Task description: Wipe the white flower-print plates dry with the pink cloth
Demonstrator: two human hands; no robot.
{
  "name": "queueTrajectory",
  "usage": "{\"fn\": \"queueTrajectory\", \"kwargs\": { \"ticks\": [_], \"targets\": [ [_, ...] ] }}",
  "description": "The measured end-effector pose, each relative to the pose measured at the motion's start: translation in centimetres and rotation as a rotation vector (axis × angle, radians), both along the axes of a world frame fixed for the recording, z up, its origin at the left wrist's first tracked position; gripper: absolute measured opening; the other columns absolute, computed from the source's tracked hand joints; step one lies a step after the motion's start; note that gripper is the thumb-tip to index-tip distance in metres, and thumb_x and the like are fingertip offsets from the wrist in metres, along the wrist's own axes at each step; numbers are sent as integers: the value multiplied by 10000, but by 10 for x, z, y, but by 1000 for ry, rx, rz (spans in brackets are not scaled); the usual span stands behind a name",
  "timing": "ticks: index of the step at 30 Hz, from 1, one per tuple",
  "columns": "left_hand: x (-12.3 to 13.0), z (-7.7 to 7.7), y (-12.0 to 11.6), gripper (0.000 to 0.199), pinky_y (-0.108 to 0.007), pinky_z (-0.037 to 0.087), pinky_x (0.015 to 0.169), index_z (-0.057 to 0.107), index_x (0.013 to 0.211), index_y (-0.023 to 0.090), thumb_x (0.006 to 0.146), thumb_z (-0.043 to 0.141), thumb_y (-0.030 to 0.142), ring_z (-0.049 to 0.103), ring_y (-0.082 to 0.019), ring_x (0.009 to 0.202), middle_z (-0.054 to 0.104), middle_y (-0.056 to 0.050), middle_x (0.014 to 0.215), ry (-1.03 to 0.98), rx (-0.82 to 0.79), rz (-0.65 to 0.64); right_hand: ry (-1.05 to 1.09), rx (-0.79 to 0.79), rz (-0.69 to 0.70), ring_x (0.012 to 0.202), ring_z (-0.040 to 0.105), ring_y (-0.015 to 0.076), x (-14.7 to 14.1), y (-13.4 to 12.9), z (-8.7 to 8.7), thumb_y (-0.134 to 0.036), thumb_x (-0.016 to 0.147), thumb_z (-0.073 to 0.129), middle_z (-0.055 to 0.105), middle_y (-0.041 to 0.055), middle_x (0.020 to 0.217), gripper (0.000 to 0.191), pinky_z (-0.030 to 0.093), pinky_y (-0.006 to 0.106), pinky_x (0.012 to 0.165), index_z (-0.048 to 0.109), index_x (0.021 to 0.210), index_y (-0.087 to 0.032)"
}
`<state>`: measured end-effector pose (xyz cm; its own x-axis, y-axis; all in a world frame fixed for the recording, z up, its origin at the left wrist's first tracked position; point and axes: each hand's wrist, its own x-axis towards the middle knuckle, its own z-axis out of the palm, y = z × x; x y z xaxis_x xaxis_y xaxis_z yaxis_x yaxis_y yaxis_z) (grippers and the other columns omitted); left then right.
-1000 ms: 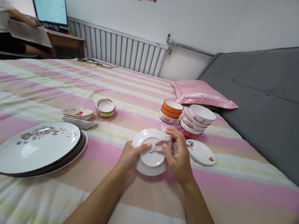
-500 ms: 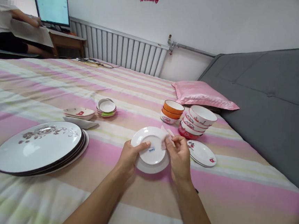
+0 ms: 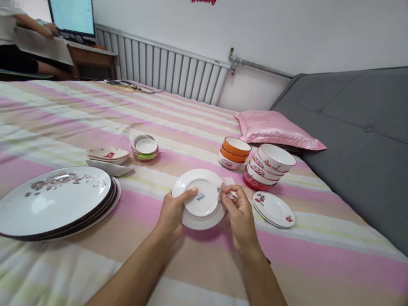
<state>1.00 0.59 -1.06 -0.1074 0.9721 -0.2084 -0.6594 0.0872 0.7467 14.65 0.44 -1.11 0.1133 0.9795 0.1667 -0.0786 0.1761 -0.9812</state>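
Note:
A small white plate point(image 3: 203, 219) is held above the bed, its underside with a blue mark facing me. My left hand point(image 3: 173, 212) grips its left edge, thumb across the underside. At the plate's right edge, my right hand point(image 3: 239, 215) pinches a thin pale tissue point(image 3: 227, 181) against it. Just right of that hand lie small flower-patterned plates point(image 3: 275, 209), stacked on the bedsheet. Behind them stand a stack of white and red bowls point(image 3: 272, 164) and a shorter stack with orange bowls point(image 3: 236, 148).
Large oval plates point(image 3: 53, 201) are piled at the left. Beyond them sit shallow dishes point(image 3: 107, 154) and small saucers point(image 3: 146, 146). A pink pillow point(image 3: 279, 128) rests by the grey headboard point(image 3: 364, 114). A person point(image 3: 7, 31) sits at a desk with monitors point(image 3: 71, 14), far left.
The held plate and both hands have shifted slightly left and up. My right hand has moved with the tissue along the plate's right edge. The stacks on the bed stay put.

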Motion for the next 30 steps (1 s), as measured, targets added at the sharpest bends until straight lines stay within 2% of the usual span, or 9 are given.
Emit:
{"fn": "queueTrajectory", "kwargs": {
  "ticks": [9, 12, 15, 18, 22, 25, 30],
  "targets": [
    [-1, -4, 3, 343, -353, 553, 739, 636, 961, 64, 637, 712, 149, 672, -270, 807, 712, -134, 858, -76, 9, -11, -43, -44, 100, 388, 296, 64, 2, 0, -3, -385, 783, 562, 385, -91, 509, 183, 240, 182, 380, 464, 822, -236],
    [-1, -4, 3, 336, -351, 551, 746, 637, 959, 61, 644, 710, 153, 671, -271, 817, 712, -136, 864, -59, -1, -9, -187, 12, 75, 402, 340, 69, 4, -1, -1, -381, 800, 542, 456, -72, 556, 177, 281, 192, 399, 478, 868, -231],
    [-2, -3, 3, 336, -336, 552, 745, 637, 976, 64, 659, 704, 157, 671, -261, 819, 712, -133, 869, -51, -11, -13, -385, 129, -22, 552, 485, 99, 7, -3, 3, -351, 805, 541, 594, -1, 799, 230, 397, 226, 531, 494, 990, -222],
    [-3, -3, 4, 330, -330, 554, 739, 636, 986, 71, 673, 694, 155, 671, -253, 816, 712, -127, 873, -69, -22, -16, -512, 231, -89, 787, 559, 151, 10, -3, 4, -314, 794, 551, 595, 56, 1031, 306, 448, 276, 707, 501, 1075, -203],
    [-4, -5, 7, 281, -328, 556, 730, 643, 955, 72, 686, 678, 143, 673, -246, 800, 713, -121, 863, -110, -64, 7, -585, 342, -88, 986, 551, 203, 11, 1, 1, -232, 800, 500, 590, 84, 1098, 310, 445, 350, 851, 542, 1104, -183],
    [-4, -7, 8, 296, -330, 555, 736, 641, 972, 80, 684, 680, 137, 673, -241, 799, 712, -115, 882, -140, -89, 16, -660, 452, -118, 1103, 508, 201, 11, 4, -4, -167, 822, 441, 572, 81, 1163, 315, 401, 373, 957, 602, 1090, -204],
    [-4, -8, 10, 296, -331, 556, 733, 647, 961, 79, 673, 691, 128, 673, -242, 799, 711, -117, 888, -154, -85, 35, -872, 531, -161, 1168, 473, 187, 10, 4, -8, -144, 867, 407, 546, 50, 1264, 378, 381, 379, 1004, 563, 1204, -220]
  ]
}}
